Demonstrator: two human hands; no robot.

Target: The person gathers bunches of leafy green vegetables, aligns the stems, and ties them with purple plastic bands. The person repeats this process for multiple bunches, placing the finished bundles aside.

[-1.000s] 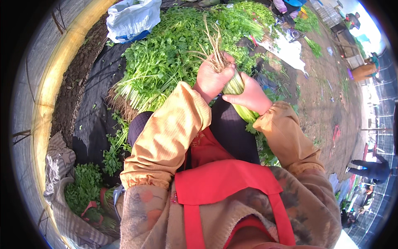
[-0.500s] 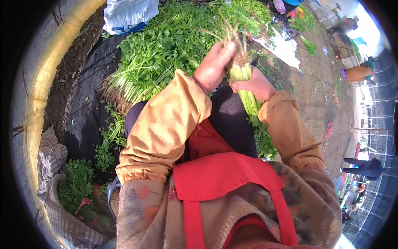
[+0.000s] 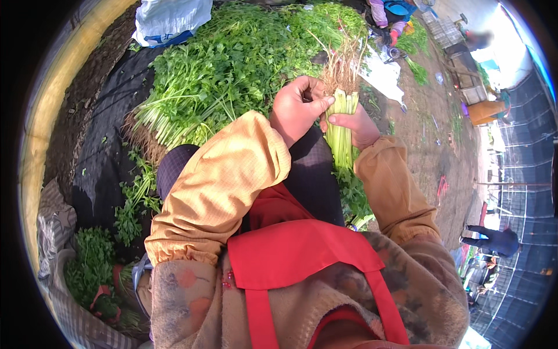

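A bunch of celery with pale green stalks is held roots up in front of me, its leaves hanging down by my right knee. Tangled brown roots spread from its upper end. My right hand is wrapped round the stalks just below the roots, with the thumb across the front. My left hand is closed at the bunch's left side, thumb tip touching a stalk near the root end; its other fingers curl behind and are partly hidden. Beyond my hands lies a large heap of leafy celery.
A white plastic sack stands at the far left on black ground sheeting. Near left, a container holds more greens with red ties. Another person works at the far end; someone in dark clothes is at the right.
My left hand has come down from the roots to the stalks' side. The roots, gripped before, now fan out freely. The view has shifted slightly.
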